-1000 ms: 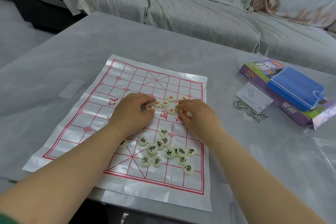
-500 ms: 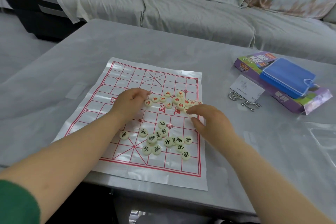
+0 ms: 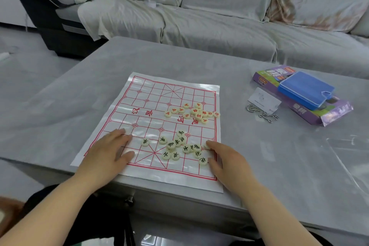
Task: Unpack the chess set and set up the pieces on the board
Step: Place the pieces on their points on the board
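Left hand [image 3: 107,152] lies flat on the board [image 3: 139,94], lower left, fingers straight. Right hand [image 3: 223,158], fingers relaxed and empty, rests at its right edge beside the heaped black pieces [image 3: 175,146]. Red pieces [image 3: 196,113] cluster mid-board, right. Unpacking appears done; no piece is placed. The board's long axis runs near to far across the desk [image 3: 99,78].

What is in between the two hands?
In the head view, the cluster of black-lettered pieces lies on the board between the left hand and the right hand.

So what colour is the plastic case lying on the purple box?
The case is blue; the head view shows it.
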`<state>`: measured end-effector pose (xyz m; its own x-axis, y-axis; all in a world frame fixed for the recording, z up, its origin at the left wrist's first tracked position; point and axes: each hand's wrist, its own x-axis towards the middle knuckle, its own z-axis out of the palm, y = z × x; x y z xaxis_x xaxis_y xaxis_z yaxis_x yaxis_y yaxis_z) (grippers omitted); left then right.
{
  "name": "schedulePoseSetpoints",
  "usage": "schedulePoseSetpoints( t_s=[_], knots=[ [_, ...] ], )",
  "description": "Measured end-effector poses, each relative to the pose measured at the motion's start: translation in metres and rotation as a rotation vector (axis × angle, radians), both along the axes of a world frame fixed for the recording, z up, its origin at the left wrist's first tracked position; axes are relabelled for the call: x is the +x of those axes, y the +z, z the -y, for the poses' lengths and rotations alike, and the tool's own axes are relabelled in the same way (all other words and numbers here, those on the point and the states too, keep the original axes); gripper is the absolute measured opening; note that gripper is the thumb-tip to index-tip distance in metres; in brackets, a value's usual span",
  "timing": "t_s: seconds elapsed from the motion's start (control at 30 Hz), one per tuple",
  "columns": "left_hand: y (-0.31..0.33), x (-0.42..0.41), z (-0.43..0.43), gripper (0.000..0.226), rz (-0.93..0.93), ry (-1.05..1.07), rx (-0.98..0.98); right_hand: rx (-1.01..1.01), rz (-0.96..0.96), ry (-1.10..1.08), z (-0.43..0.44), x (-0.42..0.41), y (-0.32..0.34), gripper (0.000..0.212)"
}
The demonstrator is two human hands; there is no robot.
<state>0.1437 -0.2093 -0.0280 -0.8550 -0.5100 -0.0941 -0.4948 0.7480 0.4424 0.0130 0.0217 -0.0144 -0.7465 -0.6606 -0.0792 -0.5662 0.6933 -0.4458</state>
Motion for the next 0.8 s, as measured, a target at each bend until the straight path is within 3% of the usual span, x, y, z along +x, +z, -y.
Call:
schedulePoseSetpoints(
  t_s=[0.23, 0.5, 0.8],
  knots=[
    [-0.008, 0.012, -0.006, 0.06, 0.061, -0.075, -0.115, -0.069, -0.087, 0.01, -0.003, 0.0, -0.013, 0.037],
    [-0.006, 0.01, -0.012, 0.086, 0.063, -0.095, -0.116, -0.049, -0.042, -0.047, -0.01, -0.005, -0.009, 0.041],
    [-0.004, -0.003, -0.006, 0.054, -0.046, 0.037, -0.095, -0.085, 0.048, -0.149, 0.006, -0.014, -0.003, 0.047]
  ],
)
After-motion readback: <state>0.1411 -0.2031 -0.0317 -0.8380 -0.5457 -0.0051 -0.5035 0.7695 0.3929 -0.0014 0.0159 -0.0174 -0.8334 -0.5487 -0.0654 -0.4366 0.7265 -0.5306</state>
